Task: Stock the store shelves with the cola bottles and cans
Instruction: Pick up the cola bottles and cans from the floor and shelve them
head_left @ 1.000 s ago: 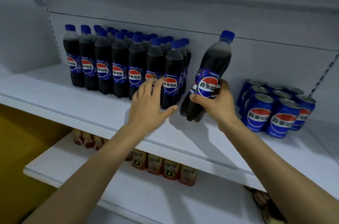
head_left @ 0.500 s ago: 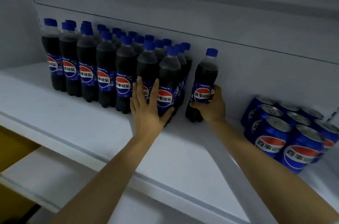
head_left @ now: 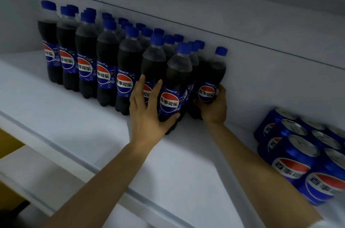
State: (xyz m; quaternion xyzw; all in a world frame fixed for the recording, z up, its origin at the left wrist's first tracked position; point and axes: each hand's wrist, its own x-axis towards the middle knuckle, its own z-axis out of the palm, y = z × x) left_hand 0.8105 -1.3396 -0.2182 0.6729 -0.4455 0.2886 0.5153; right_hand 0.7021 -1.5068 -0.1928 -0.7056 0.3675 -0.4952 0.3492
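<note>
1. The cola bottle (head_left: 211, 70) stands upright on the shelf (head_left: 56, 115), snug against the right end of the bottle block (head_left: 104, 59), back by the wall.
2. The right grip (head_left: 214, 108) is wrapped round its lower half.
3. The left grip (head_left: 147, 115) is flat, fingers straight, pressing the block's front-right bottles.
4. The cans (head_left: 298, 162) sit well right of the block.

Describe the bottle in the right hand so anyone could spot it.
On the shelf, a block of cola bottles stands left of the blue cans. The bottle is at the block's right end by the back wall, alone in having the right hand round its label.
</note>
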